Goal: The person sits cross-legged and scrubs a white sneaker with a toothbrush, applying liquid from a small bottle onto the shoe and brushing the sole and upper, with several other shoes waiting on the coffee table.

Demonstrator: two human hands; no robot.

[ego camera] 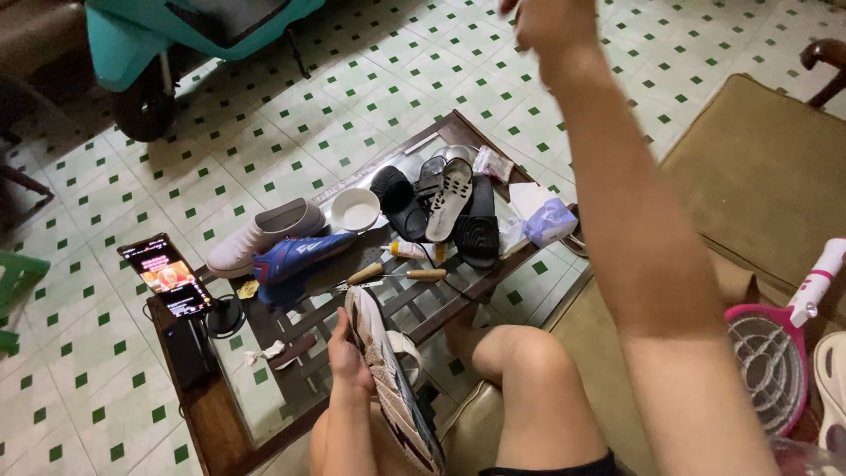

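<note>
1. Over the near edge of the low glass-topped table (264, 414), my left hand (346, 357) is clasped round the side of a worn light-coloured shoe (388, 379), thumb along its upper, holding it sole-out against my knee.
2. High above the far side of that table, my right hand (546, 22) is raised on a stretched arm with the fingers drawn together. It is partly cut off by the top of the view, so I cannot tell whether it pinches anything.
3. I judge the step to be hand work on this shoe, possibly a pull upward from it. The next move calls for a firm, unmoving left grip while the right comes back down.
4. On the table just beyond the shoe lie two wooden-handled tools (401, 275), then a blue shoe (300, 256) and a white sneaker (264, 236).
5. Further along the table are a white bowl (356, 210), black sandals (441, 207) and a phone (166, 275) at its left end.
</note>
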